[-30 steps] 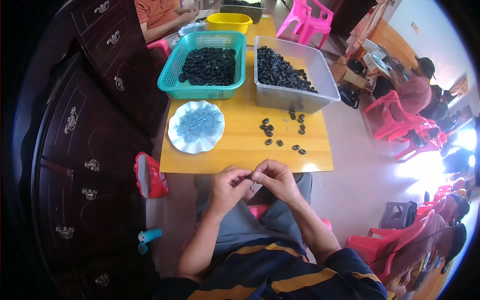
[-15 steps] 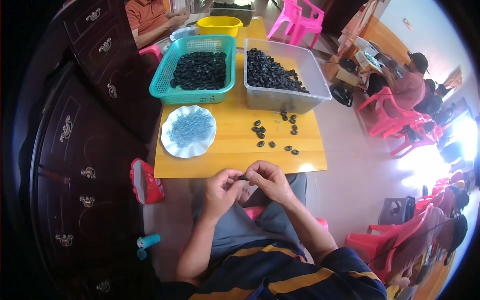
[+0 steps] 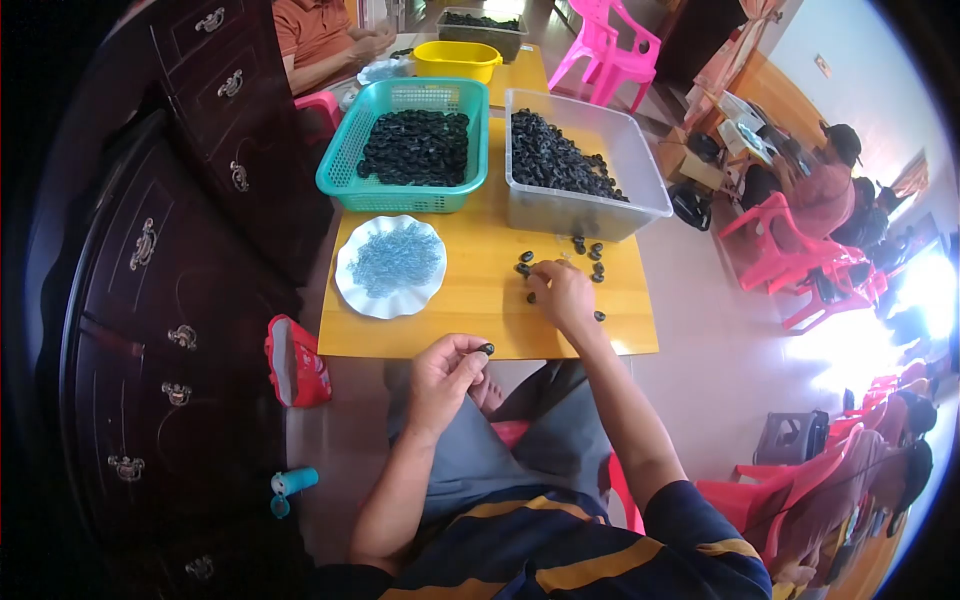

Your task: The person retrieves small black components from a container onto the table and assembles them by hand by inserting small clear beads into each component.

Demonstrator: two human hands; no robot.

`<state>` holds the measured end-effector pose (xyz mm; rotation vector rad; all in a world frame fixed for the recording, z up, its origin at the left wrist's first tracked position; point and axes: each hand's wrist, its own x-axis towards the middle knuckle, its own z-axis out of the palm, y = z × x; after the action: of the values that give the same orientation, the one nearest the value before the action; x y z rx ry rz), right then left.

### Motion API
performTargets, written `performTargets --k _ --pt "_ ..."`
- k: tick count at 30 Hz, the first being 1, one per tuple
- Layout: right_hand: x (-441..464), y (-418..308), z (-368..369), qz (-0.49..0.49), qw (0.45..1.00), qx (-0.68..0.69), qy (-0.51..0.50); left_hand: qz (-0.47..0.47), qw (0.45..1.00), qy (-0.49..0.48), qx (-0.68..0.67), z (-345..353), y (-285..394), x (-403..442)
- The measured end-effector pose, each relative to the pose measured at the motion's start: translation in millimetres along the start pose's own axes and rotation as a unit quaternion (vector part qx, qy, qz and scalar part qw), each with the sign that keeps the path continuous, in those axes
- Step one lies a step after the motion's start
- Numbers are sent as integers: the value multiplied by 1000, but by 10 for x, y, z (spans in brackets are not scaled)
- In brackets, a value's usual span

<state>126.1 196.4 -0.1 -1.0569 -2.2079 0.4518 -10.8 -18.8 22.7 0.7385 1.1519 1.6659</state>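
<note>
Left hand (image 3: pixel 441 382): your thumb and fingers pinch one black piece (image 3: pixel 486 349) near the front of the table (image 3: pixel 375 338).
Right hand (image 3: pixel 566 298): your fingers curl over loose pieces (image 3: pixel 526 257); whether they grip one, I cannot tell.
Black piece: probably light, stiff, slippery; pinch its sides.

A small, glossy black oval piece (image 3: pixel 487 349) is pinched in the left hand (image 3: pixel 443 378), one end showing. More small black oval pieces (image 3: pixel 598 269) lie scattered on the yellow worktop (image 3: pixel 470 310) around the right hand (image 3: pixel 563 296).
</note>
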Motion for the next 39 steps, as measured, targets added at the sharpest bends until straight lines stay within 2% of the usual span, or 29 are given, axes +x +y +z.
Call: performTargets --k 2,11,21,24,26,29,30,32,39 --pt "65 3 35 30 994 -93 -41 1 1000 3 2 -14 4 4" --pt "181 -14 99 60 986 -123 -100 11 1000 14 16 -27 -13 19" --pt "113 42 152 8 991 -115 -68 -12 1000 16 15 -27 -18 12" --pt "69 3 84 -18 996 -86 -26 0 1000 22 18 -14 -37 20" --pt "8 -159 -88 -10 999 36 9 -3 1000 24 13 0 -26 22" --pt "-173 -282 -240 92 957 262 -81 -18 999 29 10 -4 14 7" --pt "-246 -324 -246 94 956 265 -86 -28 999 27 9 0 23 2" --pt "-390 -521 -370 119 884 433 -131 -35 999 33 6 20 32 -6" --pt "-734 -755 -403 124 831 513 -176 -18 1000 19 16 9 -10 -14"
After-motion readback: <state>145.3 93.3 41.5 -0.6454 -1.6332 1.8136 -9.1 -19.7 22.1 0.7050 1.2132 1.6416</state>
